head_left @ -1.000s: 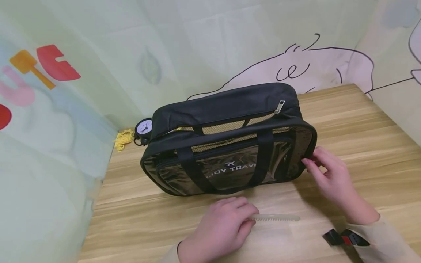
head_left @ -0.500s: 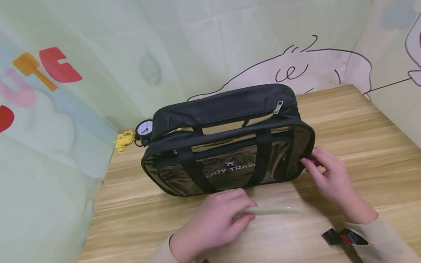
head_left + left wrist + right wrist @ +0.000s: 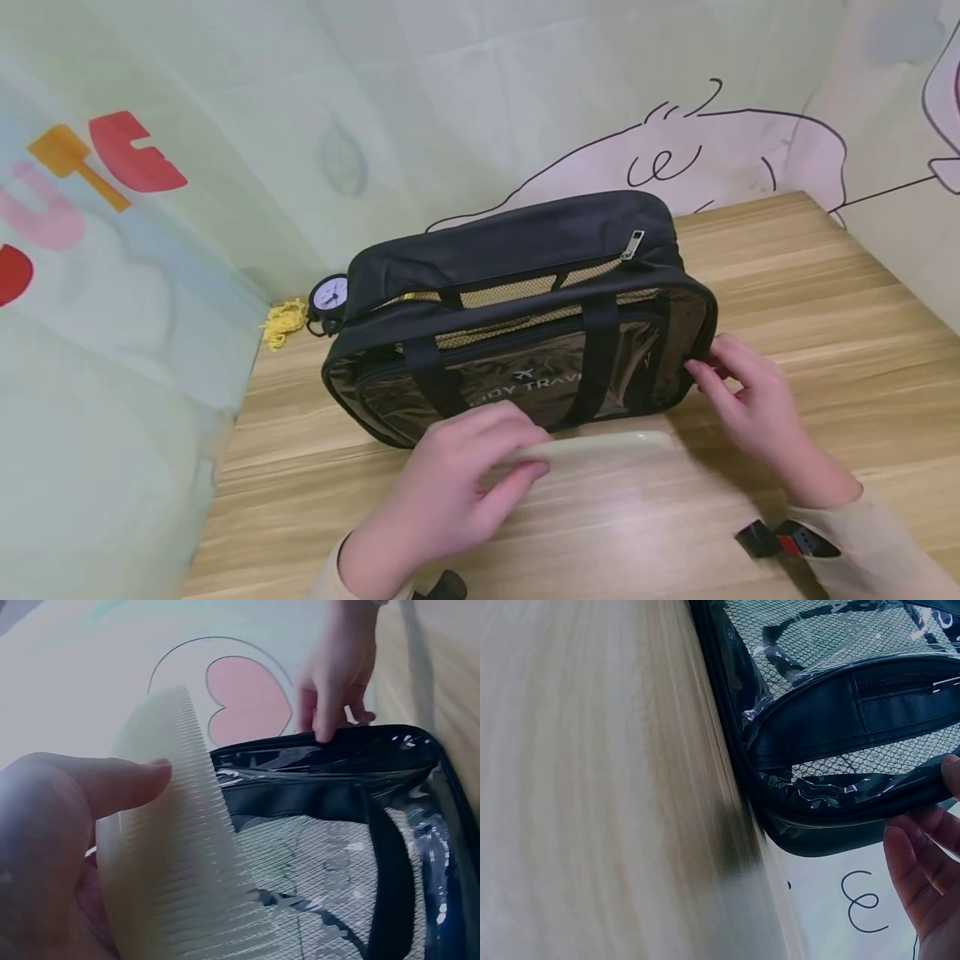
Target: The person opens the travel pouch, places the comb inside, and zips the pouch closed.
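My left hand (image 3: 457, 471) holds a pale, translucent comb (image 3: 600, 444) up in front of the bag. In the left wrist view the thumb lies flat along the comb (image 3: 176, 825), whose fine teeth point right. A black travel bag (image 3: 517, 236) with clear panels stands on the table, its long top zipper parted and mesh showing inside. My right hand (image 3: 757, 408) pinches the bag's right edge, thumb in front and fingers behind. The right wrist view shows the fingers of this hand (image 3: 922, 855) at the bag's dark piping (image 3: 832, 817).
A small round black clock (image 3: 328, 293) and a bundle of yellow string (image 3: 285, 321) sit at the back left, beside the bag. The wooden table (image 3: 810, 275) meets a printed curtain (image 3: 450, 108) along its back and sides.
My left hand has lifted the comb off the table and carried it left and toward the bag, turning its teeth out of the head view. The right hand keeps its hold.
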A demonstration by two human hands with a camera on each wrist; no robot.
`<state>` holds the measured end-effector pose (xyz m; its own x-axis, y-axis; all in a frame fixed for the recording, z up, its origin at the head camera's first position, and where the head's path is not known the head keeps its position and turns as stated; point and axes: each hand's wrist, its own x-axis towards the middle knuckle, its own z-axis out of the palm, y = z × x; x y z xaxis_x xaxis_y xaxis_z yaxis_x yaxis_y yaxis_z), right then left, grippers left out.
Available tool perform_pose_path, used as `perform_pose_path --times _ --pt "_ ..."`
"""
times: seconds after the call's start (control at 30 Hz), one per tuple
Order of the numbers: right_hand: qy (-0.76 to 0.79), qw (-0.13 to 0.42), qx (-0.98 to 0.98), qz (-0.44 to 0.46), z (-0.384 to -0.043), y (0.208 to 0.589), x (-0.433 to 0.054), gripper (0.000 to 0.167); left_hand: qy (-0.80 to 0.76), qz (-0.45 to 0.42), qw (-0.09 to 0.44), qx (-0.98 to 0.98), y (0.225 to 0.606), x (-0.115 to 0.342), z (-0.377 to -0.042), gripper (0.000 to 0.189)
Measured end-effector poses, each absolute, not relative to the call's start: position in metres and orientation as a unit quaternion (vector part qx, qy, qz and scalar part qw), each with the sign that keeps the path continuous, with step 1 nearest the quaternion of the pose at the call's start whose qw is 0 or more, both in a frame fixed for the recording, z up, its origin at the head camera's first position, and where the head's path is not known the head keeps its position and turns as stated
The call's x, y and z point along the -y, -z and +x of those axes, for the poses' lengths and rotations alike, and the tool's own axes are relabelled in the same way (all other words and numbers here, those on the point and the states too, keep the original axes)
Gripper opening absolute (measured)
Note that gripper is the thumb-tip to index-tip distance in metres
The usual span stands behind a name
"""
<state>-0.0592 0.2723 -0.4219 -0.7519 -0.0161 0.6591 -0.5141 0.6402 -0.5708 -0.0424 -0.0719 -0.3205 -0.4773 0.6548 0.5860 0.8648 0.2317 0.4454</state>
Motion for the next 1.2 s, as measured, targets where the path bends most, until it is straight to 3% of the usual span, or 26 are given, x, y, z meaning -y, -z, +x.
perform_pose_path --times 0.3,0.5,0.9,1.2 --pt "-0.4 0.318 0.844 0.162 -0.059 0.422 -0.271 0.021 0.421 -0.481 0.141 0.756 0.311 0.079 -0.041 0.016" --pt "-0.402 0.32 0.842 0.165 -0.059 0.423 -0.272 0.025 0.425 -0.478 0.156 0.753 0.304 0.082 -0.041 0.027" --pt "-0.406 0.309 0.845 0.161 -0.058 0.421 -0.272 0.02 0.485 -0.442 0.256 0.71 0.286 0.09 -0.043 0.012" --pt "-0.402 0.315 0.844 0.166 -0.06 0.422 -0.273 0.023 0.502 -0.41 0.293 0.703 0.278 0.099 -0.043 0.011"
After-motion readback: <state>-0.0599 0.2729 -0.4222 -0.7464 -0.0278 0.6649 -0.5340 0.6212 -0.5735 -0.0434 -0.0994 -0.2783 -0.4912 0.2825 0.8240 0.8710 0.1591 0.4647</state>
